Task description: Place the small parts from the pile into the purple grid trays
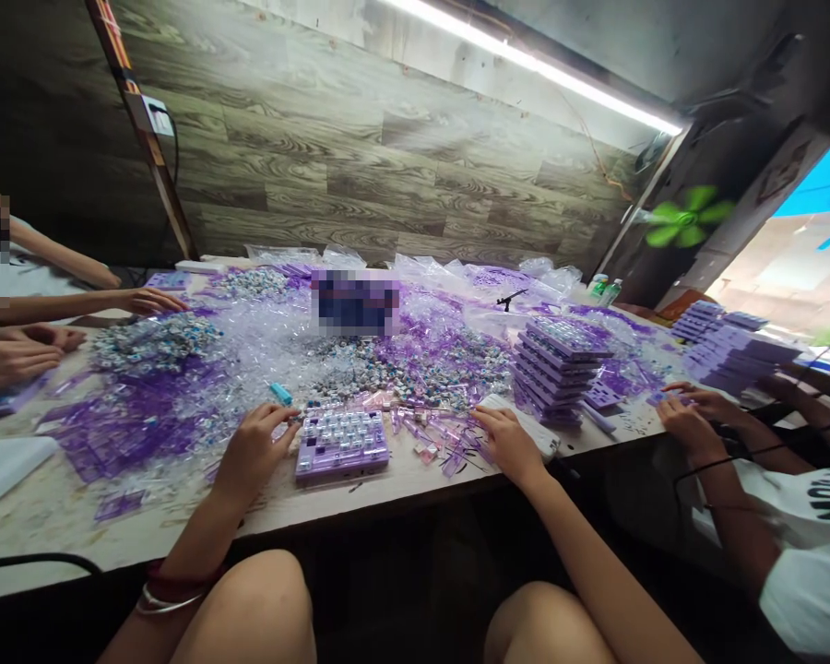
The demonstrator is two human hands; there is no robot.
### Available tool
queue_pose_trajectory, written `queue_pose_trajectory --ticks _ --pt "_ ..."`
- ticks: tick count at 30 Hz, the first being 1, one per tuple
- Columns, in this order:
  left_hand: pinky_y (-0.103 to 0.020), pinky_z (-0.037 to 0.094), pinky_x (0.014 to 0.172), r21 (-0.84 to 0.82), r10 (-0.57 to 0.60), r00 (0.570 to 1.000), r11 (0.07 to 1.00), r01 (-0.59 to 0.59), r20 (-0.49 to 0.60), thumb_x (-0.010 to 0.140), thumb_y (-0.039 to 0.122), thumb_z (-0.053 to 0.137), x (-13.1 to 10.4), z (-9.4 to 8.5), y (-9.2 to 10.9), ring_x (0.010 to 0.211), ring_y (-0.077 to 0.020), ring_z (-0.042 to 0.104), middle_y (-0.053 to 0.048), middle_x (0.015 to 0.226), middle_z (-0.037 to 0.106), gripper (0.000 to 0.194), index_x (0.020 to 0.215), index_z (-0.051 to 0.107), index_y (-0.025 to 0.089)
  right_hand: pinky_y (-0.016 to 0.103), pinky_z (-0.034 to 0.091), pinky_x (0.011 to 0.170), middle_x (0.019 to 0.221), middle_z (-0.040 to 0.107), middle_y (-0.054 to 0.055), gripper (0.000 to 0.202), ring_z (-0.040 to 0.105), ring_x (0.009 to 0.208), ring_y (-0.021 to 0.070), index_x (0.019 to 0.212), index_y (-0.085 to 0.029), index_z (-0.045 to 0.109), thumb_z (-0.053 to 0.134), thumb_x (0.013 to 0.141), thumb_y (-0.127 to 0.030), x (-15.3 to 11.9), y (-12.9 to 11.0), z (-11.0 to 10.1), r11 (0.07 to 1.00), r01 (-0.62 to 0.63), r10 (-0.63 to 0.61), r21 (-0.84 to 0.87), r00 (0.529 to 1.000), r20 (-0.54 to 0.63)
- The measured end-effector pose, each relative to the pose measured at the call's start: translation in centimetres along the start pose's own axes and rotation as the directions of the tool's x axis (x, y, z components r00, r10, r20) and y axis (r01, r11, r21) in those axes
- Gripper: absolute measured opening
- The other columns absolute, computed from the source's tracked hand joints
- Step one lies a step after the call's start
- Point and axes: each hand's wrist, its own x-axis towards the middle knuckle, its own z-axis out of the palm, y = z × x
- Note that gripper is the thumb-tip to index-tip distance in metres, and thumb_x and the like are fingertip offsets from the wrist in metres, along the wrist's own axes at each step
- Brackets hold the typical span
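A light purple tray (342, 443) filled with rows of small clear pieces lies near the table's front edge. Just left of it is my left hand (259, 444), thumb and forefinger drawn together at the tray's corner; whatever is between them is too small to make out. My right hand (513, 447) rests over scattered pink and purple clear strips (449, 433), fingers stretched out and apart from the tray. A white block (522, 420) lies beside that hand. Behind my left fingertips is a small turquoise piece (280, 394).
Heaps of clear and purple plastic parts (145, 406) and tiny white-blue pieces (387, 364) cover the table. A stack of purple trays (560, 369) stands right. Co-workers' hands (695, 415) work at both sides. A green fan (688, 219) is at the back right.
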Motion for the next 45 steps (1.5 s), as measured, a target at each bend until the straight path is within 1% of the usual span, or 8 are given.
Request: queue_pose_trajectory --ticks 10,16,23,27,32,38,42,45 --pt "-0.037 0.045 0.084 -0.048 0.01 1.0 0.999 -0.009 0.016 0.087 0.037 0.048 -0.2 0.0 0.3 0.09 -0.0246 0.059 -0.007 0.088 0.064 0.026 0.088 0.067 0.019 0.031 0.043 0.095 0.109 0.068 0.006 0.034 0.054 0.108 0.0225 0.101 -0.018 0.071 0.045 0.084 -0.006 1.9 -1.8 1.3 1.0 -0.021 0.021 -0.019 0.999 0.032" --pt "-0.037 0.045 0.085 -0.069 0.006 1.0 0.998 -0.004 0.027 0.086 0.035 0.049 -0.2 -0.1 0.4 0.091 -0.0245 0.058 -0.007 0.089 0.064 0.024 0.089 0.067 0.019 0.032 0.038 0.104 0.124 0.061 0.009 0.034 0.053 0.117 0.0194 0.105 -0.015 0.069 0.044 0.084 -0.006 2.7 -2.7 2.7 0.987 0.059 -0.056 0.147 0.998 -0.024" --pt "-0.036 0.046 0.085 -0.072 -0.013 1.0 0.997 0.015 0.026 0.085 0.034 0.05 -0.3 0.1 0.4 0.091 -0.0241 0.059 -0.007 0.089 0.064 0.023 0.088 0.067 0.02 0.046 0.03 0.106 0.135 0.05 0.017 0.036 0.039 0.127 0.031 0.119 -0.012 0.061 0.049 0.089 -0.028 3.5 -3.7 4.8 0.998 -0.038 0.035 -0.053 0.997 -0.07" --pt "-0.037 0.046 0.084 -0.082 -0.012 0.999 0.997 0.015 0.033 0.085 0.033 0.05 -0.2 0.1 0.2 0.091 -0.0242 0.059 -0.008 0.09 0.063 0.023 0.089 0.067 0.019 0.047 0.026 0.105 0.142 0.045 0.012 0.04 0.034 0.13 0.0314 0.128 -0.016 0.055 0.044 0.092 -0.03 3.5 -4.9 5.3 0.996 -0.064 0.064 -0.063 0.998 -0.008" --pt "-0.037 0.046 0.084 -0.088 -0.009 1.0 0.996 0.012 0.029 0.086 0.034 0.049 -0.3 0.0 0.4 0.091 -0.0248 0.059 -0.008 0.09 0.064 0.024 0.089 0.067 0.02 0.05 0.023 0.103 0.14 0.048 0.009 0.034 0.035 0.127 0.032 0.12 -0.021 0.062 0.044 0.092 -0.025 5.0 -7.7 4.6 0.995 -0.079 0.075 -0.055 0.994 -0.085" --pt "-0.037 0.047 0.084 -0.097 -0.001 1.0 0.995 0.001 0.002 0.086 0.034 0.051 -0.4 0.0 0.5 0.09 -0.0242 0.059 -0.007 0.088 0.064 0.022 0.087 0.068 0.02 0.039 0.031 0.097 0.136 0.051 0.008 0.037 0.043 0.121 0.0254 0.12 -0.025 0.062 0.046 0.088 -0.014 9.9 -11.9 5.0 0.994 0.105 -0.103 -0.031 0.992 0.075" --pt "-0.037 0.047 0.084 -0.123 0.023 1.0 0.992 -0.023 -0.007 0.086 0.033 0.054 -0.5 0.0 0.7 0.088 -0.0236 0.06 -0.006 0.088 0.066 0.019 0.086 0.068 0.02 0.035 0.039 0.088 0.109 0.065 0.013 0.023 0.055 0.102 0.0248 0.097 -0.017 0.072 0.053 0.084 -0.014 12.1 -12.8 6.2 0.996 0.067 -0.057 -0.062 0.987 0.148" --pt "-0.035 0.049 0.082 -0.204 0.076 0.997 0.976 -0.071 0.015 0.088 0.03 0.053 -0.6 -0.1 1.2 0.087 -0.0214 0.062 -0.006 0.09 0.066 0.017 0.087 0.068 0.02 0.036 0.04 0.086 0.106 0.065 0.015 0.023 0.057 0.1 0.0254 0.096 -0.014 0.072 0.052 0.084 -0.011 12.4 -12.7 6.7 0.994 0.045 -0.029 -0.097 0.986 0.162"
